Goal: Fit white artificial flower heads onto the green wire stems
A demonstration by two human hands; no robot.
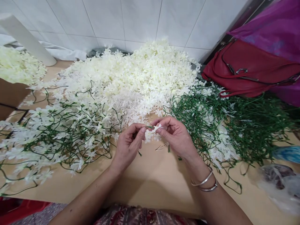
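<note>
We see L hand (130,141), grip pinched closed on green stem (151,127), & R hand (177,137) likewise on white flower (157,127), btwn hands above worktop (146,184), stem's long axis approx. sideways, tip pointing R.

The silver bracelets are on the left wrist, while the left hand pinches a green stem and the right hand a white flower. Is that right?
Not quite: the head view shows the silver bracelets on the right wrist. The rest stands: the left hand pinches a green stem and the right hand a white flower.
</note>
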